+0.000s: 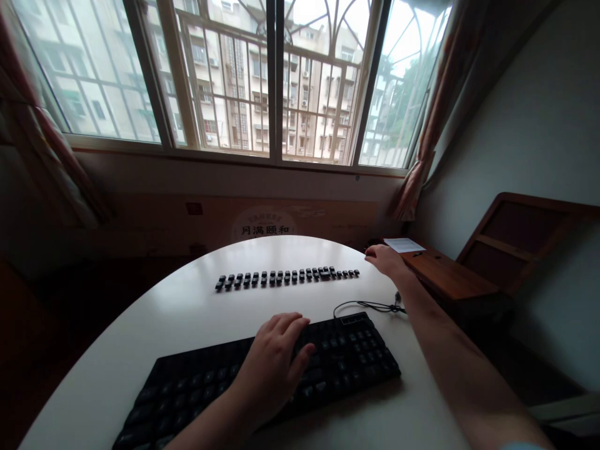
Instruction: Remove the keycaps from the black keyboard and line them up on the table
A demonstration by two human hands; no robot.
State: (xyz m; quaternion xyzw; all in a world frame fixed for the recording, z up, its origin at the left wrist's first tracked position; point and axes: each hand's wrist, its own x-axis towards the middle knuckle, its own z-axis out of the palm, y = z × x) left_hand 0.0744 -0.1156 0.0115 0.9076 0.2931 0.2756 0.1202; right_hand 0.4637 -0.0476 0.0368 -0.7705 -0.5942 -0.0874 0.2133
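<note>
A black keyboard (pixel 347 356) lies on the round white table. My left hand (pixel 276 350) rests over its middle, fingers stretched toward the far edge and thumb apart, hiding the keys beneath. Beyond the keyboard, loose black keycaps (pixel 279 278) stand in two rows, trailing into a single row at the right. My right hand (pixel 385 257) reaches past the right end of these rows to the table's far right rim. Its fingers are pinched together; whatever is between them is too small to make out. The keyboard's cable (pixel 375 305) lies bundled behind its right end, near my right forearm.
The white table (pixel 154 325) has a curved edge all round. Right of it stands a brown wooden chair (pixel 445 275) with a sheet of paper (pixel 403 245) on its seat. Ahead are a barred window (pixel 276 81), curtains (pixel 422 150) and a low printed panel (pixel 323 215).
</note>
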